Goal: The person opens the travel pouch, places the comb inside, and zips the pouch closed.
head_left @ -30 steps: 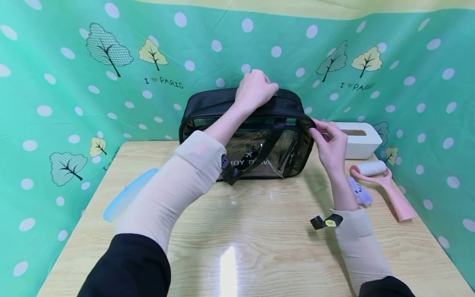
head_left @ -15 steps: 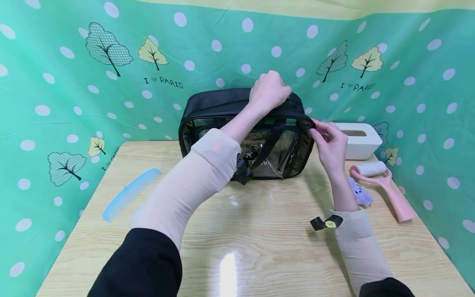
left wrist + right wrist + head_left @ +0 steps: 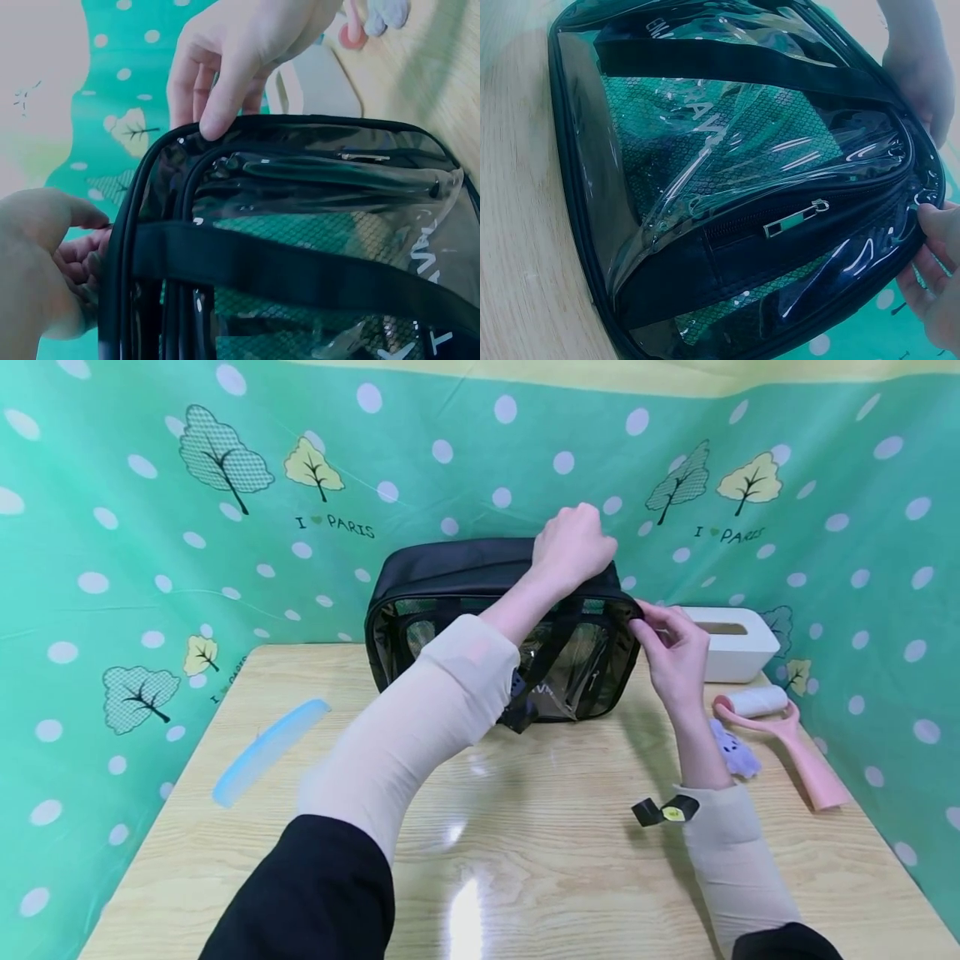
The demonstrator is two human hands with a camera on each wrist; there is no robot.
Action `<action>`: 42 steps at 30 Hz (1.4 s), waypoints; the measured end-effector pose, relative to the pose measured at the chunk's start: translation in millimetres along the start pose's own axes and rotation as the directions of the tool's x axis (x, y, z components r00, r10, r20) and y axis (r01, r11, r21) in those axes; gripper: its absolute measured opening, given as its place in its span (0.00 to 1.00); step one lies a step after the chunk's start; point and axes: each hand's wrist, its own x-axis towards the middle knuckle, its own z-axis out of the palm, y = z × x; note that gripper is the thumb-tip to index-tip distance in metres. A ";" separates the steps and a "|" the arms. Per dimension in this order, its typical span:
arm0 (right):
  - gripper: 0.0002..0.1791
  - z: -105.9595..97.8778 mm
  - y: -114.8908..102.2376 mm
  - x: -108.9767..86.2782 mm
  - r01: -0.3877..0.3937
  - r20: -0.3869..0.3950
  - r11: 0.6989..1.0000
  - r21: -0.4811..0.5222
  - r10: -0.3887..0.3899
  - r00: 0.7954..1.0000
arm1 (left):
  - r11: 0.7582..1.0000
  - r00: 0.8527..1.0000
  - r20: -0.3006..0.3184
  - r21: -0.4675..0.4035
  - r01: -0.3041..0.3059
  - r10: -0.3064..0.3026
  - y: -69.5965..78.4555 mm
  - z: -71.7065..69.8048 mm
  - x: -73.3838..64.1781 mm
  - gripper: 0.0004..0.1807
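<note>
A black and clear plastic travel bag (image 3: pixel 442 568) stands upright at the back of the table. Over the right part of its top, my left hand (image 3: pixel 573 553) has curled fingers and seems to pinch a small zipper pull, largely hidden by the fingers. My right hand (image 3: pixel 675 647) pinches the upper right corner of the bag between thumb and fingers, as the left wrist view also shows. A black strap (image 3: pixel 247 259) crosses the clear front. In the right wrist view, a metal zipper pull (image 3: pixel 796 219) hangs on the front pocket.
On the left lies a blue translucent comb-like strip (image 3: pixel 270 752). At right are a white tissue box (image 3: pixel 738 652), a pink-handled lint roller (image 3: pixel 810 764) and a small purple plush (image 3: pixel 735 750). Behind the table (image 3: pixel 555 852) hangs a green dotted curtain (image 3: pixel 420 435).
My left hand has slid to the right along the top of the bag, toward the right corner. My right hand keeps its hold on that corner.
</note>
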 end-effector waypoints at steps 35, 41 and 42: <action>0.14 0.1 0.0 1.6 0.001 0.010 1.000 -0.015 -0.001 1.000 | 0.986 0.984 -0.069 0.008 -0.166 0.166 -19.6 -4.1 -15.8 0.21; 0.14 -0.9 -0.3 1.6 -0.002 0.011 1.000 -0.014 0.002 1.000 | 0.985 0.980 -0.103 -0.007 -0.170 0.169 -33.4 -17.0 -25.4 0.11; 0.14 -0.9 -0.5 1.5 -0.003 0.011 1.000 -0.013 0.003 1.000 | 0.984 0.979 -0.105 -0.013 -0.176 0.173 -35.5 -19.9 -27.3 0.12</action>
